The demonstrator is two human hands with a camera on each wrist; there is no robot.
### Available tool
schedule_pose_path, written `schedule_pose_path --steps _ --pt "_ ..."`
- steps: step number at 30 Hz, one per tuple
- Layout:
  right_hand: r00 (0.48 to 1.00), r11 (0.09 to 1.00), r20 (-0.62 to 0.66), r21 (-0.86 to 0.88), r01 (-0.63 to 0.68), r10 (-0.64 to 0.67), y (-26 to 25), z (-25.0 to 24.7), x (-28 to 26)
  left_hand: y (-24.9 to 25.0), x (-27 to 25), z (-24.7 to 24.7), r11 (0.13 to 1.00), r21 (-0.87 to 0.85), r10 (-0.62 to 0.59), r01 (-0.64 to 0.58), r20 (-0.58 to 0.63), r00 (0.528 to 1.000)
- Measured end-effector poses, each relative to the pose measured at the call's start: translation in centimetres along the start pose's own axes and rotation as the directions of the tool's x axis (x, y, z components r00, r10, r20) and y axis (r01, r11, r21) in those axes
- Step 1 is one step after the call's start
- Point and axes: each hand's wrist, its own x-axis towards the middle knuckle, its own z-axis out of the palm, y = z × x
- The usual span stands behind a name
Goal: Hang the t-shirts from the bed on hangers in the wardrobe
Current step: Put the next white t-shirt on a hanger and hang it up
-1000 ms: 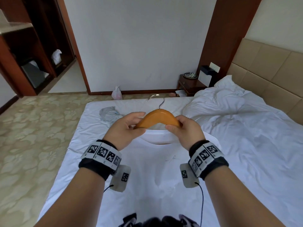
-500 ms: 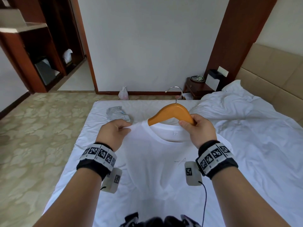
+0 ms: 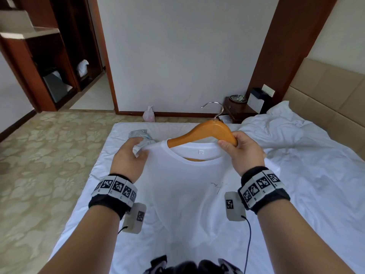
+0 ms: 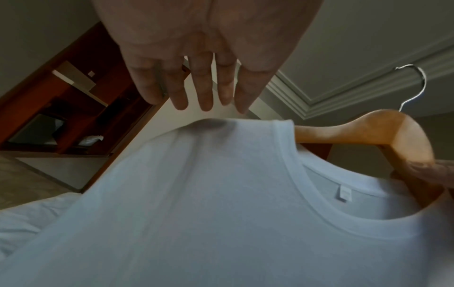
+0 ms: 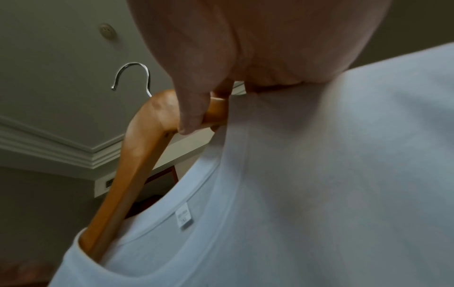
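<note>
Held above the white-sheeted bed [image 3: 296,175]: white cotton t-shirt [image 3: 187,194] half-threaded on curved orange wooden hanger [image 3: 207,131]. Right hand [image 3: 240,150] clamped round hanger's arm, steadying it; left hand [image 3: 130,155] pinching shoulder fabric, likely to seat it.

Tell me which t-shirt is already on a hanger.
The white t-shirt on the wooden hanger in the hands; the grey t-shirt lies crumpled on the bed.
</note>
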Motion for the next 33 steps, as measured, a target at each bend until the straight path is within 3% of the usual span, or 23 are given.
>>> schedule_pose_path --steps 7,15,21,26,29,33 --pt "0.999 0.994 0.037 0.11 0.01 -0.014 -0.9 0.2 -0.6 1.6 -0.4 0.9 0.977 0.063 0.194 -0.203 0.128 0.973" --pt "0.999 0.999 -0.041 -0.036 0.029 -0.031 -1.5 -0.8 -0.7 3.1 -0.4 0.5 0.954 -0.007 0.296 -0.299 0.159 0.942" --pt "0.994 0.991 -0.088 -0.123 0.056 -0.067 -2.8 -1.3 -1.9 3.9 -0.8 0.1 0.956 -0.08 0.289 -0.28 0.124 0.949" --pt "0.986 0.969 -0.108 -0.226 0.096 -0.123 -3.8 -0.8 -3.1 3.3 -0.8 -0.7 0.966 -0.03 0.258 -0.257 0.219 0.941" --pt "0.973 0.928 -0.115 -0.339 0.151 -0.2 -4.5 -0.2 -3.9 2.6 -0.9 -1.3 0.969 -0.024 0.245 -0.245 0.181 0.953" --pt "0.955 0.901 -0.129 -0.385 0.2 -0.267 -5.5 0.6 -5.2 1.9 -1.4 -2.1 0.963 0.064 0.258 -0.26 0.041 0.965"
